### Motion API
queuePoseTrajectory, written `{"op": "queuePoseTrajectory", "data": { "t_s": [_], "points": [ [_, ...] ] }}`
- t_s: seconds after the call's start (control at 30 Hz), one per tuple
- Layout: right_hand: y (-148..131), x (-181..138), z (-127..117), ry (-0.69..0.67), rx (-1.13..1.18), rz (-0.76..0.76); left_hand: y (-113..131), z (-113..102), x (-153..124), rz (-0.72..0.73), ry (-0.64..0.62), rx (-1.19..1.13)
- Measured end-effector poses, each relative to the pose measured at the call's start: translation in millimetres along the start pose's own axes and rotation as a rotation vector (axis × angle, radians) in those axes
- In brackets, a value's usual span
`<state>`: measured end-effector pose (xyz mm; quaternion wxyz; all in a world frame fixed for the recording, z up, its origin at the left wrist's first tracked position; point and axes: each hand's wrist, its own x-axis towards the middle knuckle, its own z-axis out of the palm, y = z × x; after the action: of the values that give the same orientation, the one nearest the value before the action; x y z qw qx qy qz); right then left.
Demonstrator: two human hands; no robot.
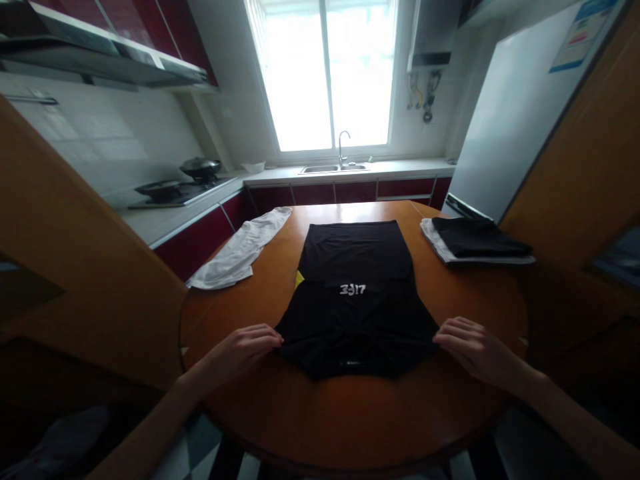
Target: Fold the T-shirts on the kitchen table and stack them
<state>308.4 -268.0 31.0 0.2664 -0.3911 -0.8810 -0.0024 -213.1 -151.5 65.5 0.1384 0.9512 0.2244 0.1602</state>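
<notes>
A black shirt [357, 260] lies spread flat on the round wooden table, its collar end towards me and its hem towards the window. White lettering marks its middle, and a bit of yellow shows at its left edge. My left hand [253, 341] pinches the left sleeve edge between thumb and fingers. At the opposite sleeve edge, my right hand [463, 339] grips the cloth the same way. Both hands rest low, close to the table top.
On the wooden table [345, 420], a white garment [245, 247] lies loosely at the left. Folded black and white clothes [475, 239] are stacked at the right. Beyond stand a counter with a sink [320, 169], a stove with pans [200, 167] and a fridge [525, 107].
</notes>
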Motion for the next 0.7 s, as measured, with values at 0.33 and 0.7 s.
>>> {"op": "queuePoseTrajectory", "data": {
  "t_s": [0.33, 0.7],
  "points": [
    [2.3, 33.5, -34.2, -0.014, 0.390, 0.356, 18.5, -48.3, 28.1, -0.247, -0.104, -0.269],
    [126.2, 122.2, 2.7, 0.129, 0.409, 0.668, -110.9, -24.1, 121.9, -0.571, 0.251, -0.443]
  ]
}}
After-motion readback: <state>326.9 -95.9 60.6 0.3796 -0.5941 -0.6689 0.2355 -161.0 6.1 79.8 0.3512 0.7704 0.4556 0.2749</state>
